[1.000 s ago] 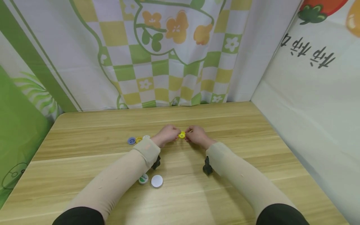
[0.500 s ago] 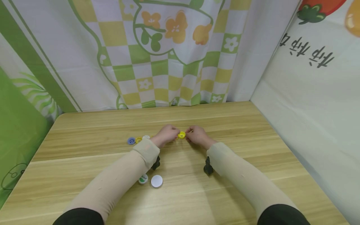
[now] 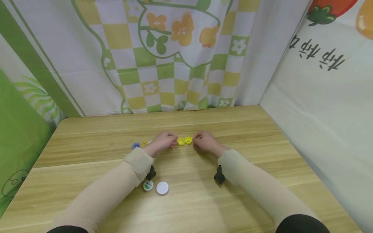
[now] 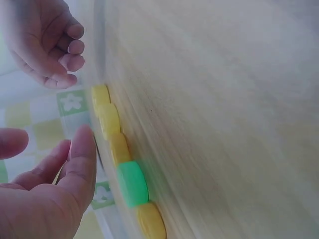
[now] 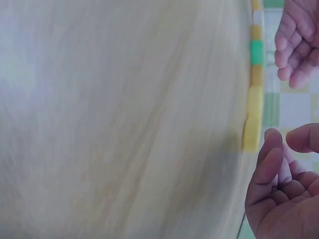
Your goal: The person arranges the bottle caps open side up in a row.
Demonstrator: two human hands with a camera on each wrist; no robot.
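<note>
Several bottle caps form a row near the back of the table. Two yellow caps, a left one (image 3: 181, 141) and a right one (image 3: 188, 140), lie side by side at its right end. My left hand (image 3: 163, 141) hovers just left of them, hiding part of the row; the left wrist view shows its thumb and fingers apart, holding nothing. A green cap (image 4: 133, 183) stands in line between two orange-yellow caps there. Close to the right end of the row is my right hand (image 3: 205, 141), fingers loosely bent and thumb apart from them, with nothing held.
A blue cap (image 3: 135, 146) and a yellow cap (image 3: 143, 144) mark the row's left end. Nearer the front lie a plain white cap (image 3: 162, 187) and a white cap with a green print (image 3: 148, 185). A patterned curtain (image 3: 180, 81) hangs behind the wooden table (image 3: 186, 210).
My left hand has let go and moved left, uncovering a second yellow cap beside the first. My right hand has drawn slightly right, away from the yellow cap.
</note>
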